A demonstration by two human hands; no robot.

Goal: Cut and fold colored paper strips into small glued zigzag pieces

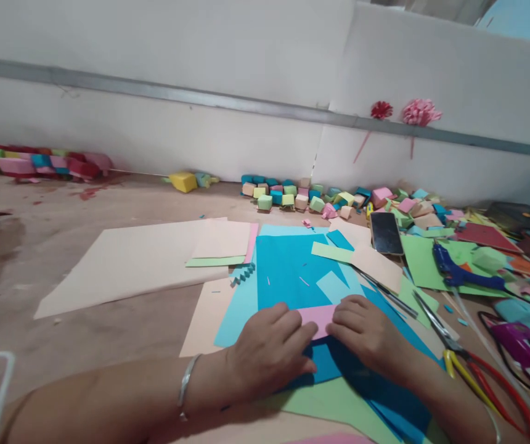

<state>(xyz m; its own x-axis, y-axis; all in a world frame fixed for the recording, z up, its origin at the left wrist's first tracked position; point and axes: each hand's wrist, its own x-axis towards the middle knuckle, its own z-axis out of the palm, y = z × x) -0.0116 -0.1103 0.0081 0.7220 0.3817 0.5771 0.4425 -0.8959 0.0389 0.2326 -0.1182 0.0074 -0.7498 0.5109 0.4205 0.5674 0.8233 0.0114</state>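
A small pink paper (319, 319) lies on a stack of blue sheets (288, 271) in front of me. My left hand (269, 348) presses its left edge with curled fingers. From the right, my right hand (366, 330) presses down on the other edge with bent fingers. Both hands rest on the paper and hide part of it. A silver bangle circles my left wrist.
Scissors (459, 354) with red and yellow handles lie to the right, beside a blue glue gun (459, 271) and a purple one (524, 354). A phone (386, 233) lies behind. Several folded paper cubes (302, 197) line the wall. Peach sheets (140, 259) spread left.
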